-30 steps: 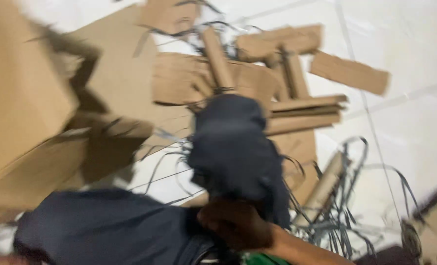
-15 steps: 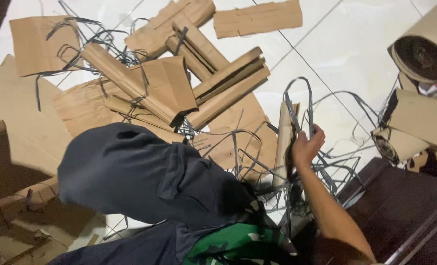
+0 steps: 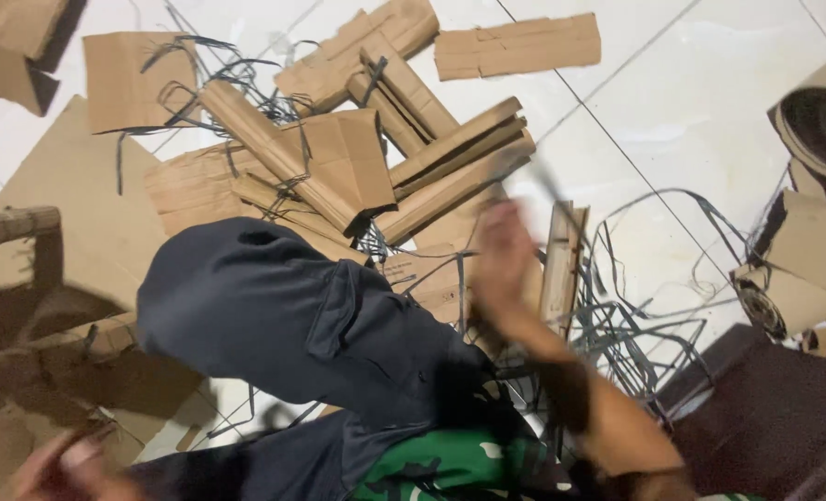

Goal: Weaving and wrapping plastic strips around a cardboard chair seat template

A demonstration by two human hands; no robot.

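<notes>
My right hand (image 3: 505,260) is raised over a heap of folded cardboard strips (image 3: 450,176) and dark plastic straps (image 3: 635,325) on the white tiled floor (image 3: 710,111). It is blurred by motion, and a thin dark strap seems to run up from it. An upright folded cardboard piece (image 3: 561,269) stands just to its right. My bent knee in dark trousers (image 3: 283,315) fills the middle. My left hand (image 3: 60,464) shows as a blur at the bottom left, over flat cardboard; its fingers cannot be made out.
Flat cardboard sheets (image 3: 70,213) lie at the left, with a cardboard box corner (image 3: 14,46) at the top left. Rolled cardboard tubes (image 3: 816,121) sit at the right edge. A dark wooden surface (image 3: 784,417) is at the bottom right.
My right hand has left the upright cardboard piece and swung left and up, now blurred. The view has shifted slightly, and my left hand has come into sight at the bottom left.
</notes>
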